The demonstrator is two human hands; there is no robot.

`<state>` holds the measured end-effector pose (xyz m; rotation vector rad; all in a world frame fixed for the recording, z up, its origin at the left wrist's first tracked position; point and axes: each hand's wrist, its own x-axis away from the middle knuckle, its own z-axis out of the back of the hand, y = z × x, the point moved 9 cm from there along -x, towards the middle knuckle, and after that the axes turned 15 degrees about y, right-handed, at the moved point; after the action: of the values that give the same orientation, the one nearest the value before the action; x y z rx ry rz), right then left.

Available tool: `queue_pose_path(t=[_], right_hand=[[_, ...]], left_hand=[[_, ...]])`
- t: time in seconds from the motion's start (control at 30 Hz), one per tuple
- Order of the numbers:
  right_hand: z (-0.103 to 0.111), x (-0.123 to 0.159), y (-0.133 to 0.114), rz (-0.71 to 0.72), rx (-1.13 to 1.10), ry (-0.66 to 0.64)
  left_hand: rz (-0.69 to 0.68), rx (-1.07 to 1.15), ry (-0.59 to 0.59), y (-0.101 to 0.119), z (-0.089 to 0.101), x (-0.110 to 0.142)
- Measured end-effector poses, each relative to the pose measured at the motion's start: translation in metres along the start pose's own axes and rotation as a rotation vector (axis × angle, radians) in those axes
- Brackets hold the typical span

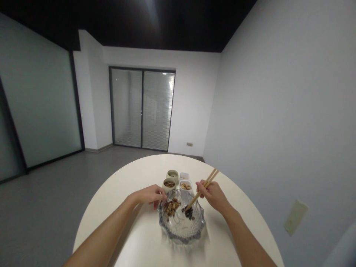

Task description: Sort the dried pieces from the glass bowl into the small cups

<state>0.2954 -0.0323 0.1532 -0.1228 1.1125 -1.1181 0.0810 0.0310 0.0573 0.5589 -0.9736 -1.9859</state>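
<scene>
A scalloped clear glass bowl (pixel 180 231) stands on the round white table (pixel 144 174) in front of me. It holds a mix of brown and dark bits (pixel 171 205). My right hand (pixel 213 194) grips a pair of wooden chopsticks (pixel 203 187), whose tips reach down into the dark pieces (pixel 189 213) in the bowl. My left hand (pixel 150 194) rests against the bowl's left rim with its fingers curled on the edge.
Behind the bowl stand two round beige cups (pixel 172 174) (pixel 168 183) and two small white square dishes (pixel 184 175) (pixel 185 185), some with nuts or seeds in them. A white wall runs close along the right. Grey floor and glass doors lie beyond the table.
</scene>
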Motion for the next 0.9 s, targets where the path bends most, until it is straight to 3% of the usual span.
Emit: queue_pose_path(t=[0.23, 0.4, 0.9], right_hand=[[0.0046, -0.0017, 0.005, -0.024, -0.051, 0.067], [-0.0008, -0.0006, 0.0017, -0.002, -0.034, 0.022], [-0.0015, -0.0002, 0.0018, 0.01, 0.028, 0.062]], left_hand=[[-0.003, -0.017, 0.004, -0.0013, 0.0002, -0.001], [0.003, -0.012, -0.004, -0.0033, -0.0008, -0.0022], [-0.029, 0.012, -0.01, 0.0039, 0.0001, 0.0008]])
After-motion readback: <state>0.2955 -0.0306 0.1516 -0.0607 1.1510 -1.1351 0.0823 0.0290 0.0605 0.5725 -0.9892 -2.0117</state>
